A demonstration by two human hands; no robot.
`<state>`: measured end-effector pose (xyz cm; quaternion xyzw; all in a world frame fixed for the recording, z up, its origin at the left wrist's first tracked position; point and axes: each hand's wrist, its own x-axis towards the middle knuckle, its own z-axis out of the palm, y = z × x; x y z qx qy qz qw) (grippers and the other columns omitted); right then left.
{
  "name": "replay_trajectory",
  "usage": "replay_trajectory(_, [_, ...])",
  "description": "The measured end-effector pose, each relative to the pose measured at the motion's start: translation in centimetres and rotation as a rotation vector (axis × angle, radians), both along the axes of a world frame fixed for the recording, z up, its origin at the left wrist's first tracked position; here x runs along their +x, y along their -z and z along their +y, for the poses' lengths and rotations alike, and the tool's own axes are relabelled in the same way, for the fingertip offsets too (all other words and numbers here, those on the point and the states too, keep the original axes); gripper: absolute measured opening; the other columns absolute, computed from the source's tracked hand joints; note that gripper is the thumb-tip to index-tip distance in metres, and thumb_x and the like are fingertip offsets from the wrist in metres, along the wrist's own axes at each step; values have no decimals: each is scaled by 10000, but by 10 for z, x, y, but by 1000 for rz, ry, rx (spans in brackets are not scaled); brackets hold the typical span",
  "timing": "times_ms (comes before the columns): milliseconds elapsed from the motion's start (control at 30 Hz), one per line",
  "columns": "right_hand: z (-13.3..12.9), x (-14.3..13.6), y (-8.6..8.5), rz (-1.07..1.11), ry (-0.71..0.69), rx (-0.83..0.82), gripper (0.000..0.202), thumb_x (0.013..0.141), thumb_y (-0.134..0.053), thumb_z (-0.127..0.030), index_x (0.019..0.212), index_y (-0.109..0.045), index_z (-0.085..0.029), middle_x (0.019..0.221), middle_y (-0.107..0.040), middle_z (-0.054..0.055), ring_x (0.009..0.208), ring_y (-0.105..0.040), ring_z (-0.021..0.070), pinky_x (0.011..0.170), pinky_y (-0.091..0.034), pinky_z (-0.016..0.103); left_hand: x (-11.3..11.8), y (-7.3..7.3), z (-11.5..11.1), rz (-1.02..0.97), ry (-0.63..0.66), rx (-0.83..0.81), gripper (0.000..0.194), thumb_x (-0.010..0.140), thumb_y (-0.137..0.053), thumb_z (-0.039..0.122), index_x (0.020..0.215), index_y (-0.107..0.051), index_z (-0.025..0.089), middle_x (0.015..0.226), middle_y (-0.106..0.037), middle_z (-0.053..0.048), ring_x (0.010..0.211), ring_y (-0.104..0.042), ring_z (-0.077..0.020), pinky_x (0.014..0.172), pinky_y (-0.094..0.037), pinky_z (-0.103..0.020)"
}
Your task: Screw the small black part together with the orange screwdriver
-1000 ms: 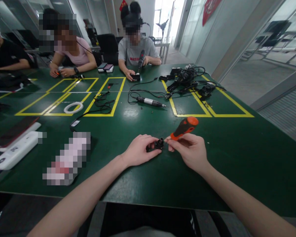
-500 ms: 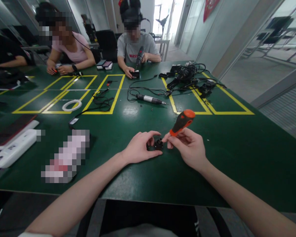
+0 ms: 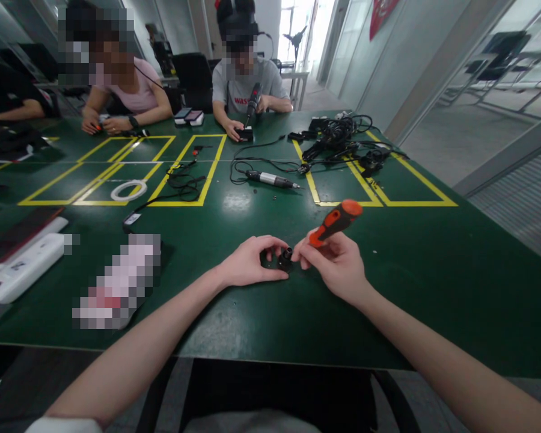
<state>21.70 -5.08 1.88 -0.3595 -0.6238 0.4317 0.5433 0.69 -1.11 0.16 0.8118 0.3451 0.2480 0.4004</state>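
Observation:
A small black round part (image 3: 285, 258) stands on the green table between my hands. Around its left side curve the fingers and thumb of my left hand (image 3: 252, 261), closed on it. My right hand (image 3: 336, 258), just to the right of the part, grips a screwdriver (image 3: 336, 222) with an orange and dark grey handle. The handle tilts up to the right, and its orange end is on top. The screwdriver's shaft and tip are hidden by my right fingers.
Beyond my hands lies a black and silver pen-like tool (image 3: 273, 179) with a cable. Tangled black cables (image 3: 338, 141) are at the back right. A white power strip (image 3: 22, 267) and a blurred pinkish object (image 3: 121, 282) lie left. People sit across the green table (image 3: 433, 288).
The screwdriver handle has turned and leans further right. My right fingers have shifted slightly on it. The whole view has moved a little, and my hands appear slightly further left.

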Motion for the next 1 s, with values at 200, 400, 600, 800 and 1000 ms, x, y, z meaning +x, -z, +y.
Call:
replay_trajectory(200, [9, 9, -10, -160, 10, 98, 223, 879, -813, -374, 774, -707, -207, 860, -741, 49, 656, -645, 157, 582, -547, 295, 0, 2, 0, -58, -55, -81, 464, 770, -872, 422, 1109, -648, 198, 949, -685, 2, 784, -579, -145, 739, -472, -284])
replay_trajectory(400, [24, 14, -27, -417, -122, 226, 229, 1003, -607, -291, 825, -719, -200, 725, -645, 11, 662, -598, 154, 630, -485, 287, 5, 3, 4, -30, -89, -60, 339, 849, -777, 395, 1096, -667, 189, 904, -673, 9, 728, -566, -131, 688, -458, -269])
replay_trajectory(600, [36, 14, -31, -483, -164, 206, 352, 1022, -563, -418, 777, -668, -187, 626, -561, -25, 554, -477, 124, 544, -376, 262, 8, 1, 14, 106, -40, 159, 319, 853, -754, 423, 1056, -669, 191, 832, -669, 15, 651, -572, -128, 642, -437, -271])
replay_trajectory(800, [44, 21, -33, -675, -113, 378, 424, 1042, -522, -442, 717, -647, -200, 684, -635, 28, 606, -549, 159, 613, -401, 304, 7, 1, 28, 202, 44, 472, 545, 833, -679, 718, 951, -602, 192, 817, -655, -9, 663, -584, -162, 614, -394, -286])
replay_trajectory(1000, [48, 26, -44, -956, -128, 422, 470, 1027, -473, -396, 590, -435, -226, 552, -476, 10, 532, -422, 149, 581, -295, 332, 6, 6, 33, 232, 130, 500, 602, 857, -626, 740, 655, -424, 210, 584, -494, 41, 518, -440, -108, 536, -250, -281])
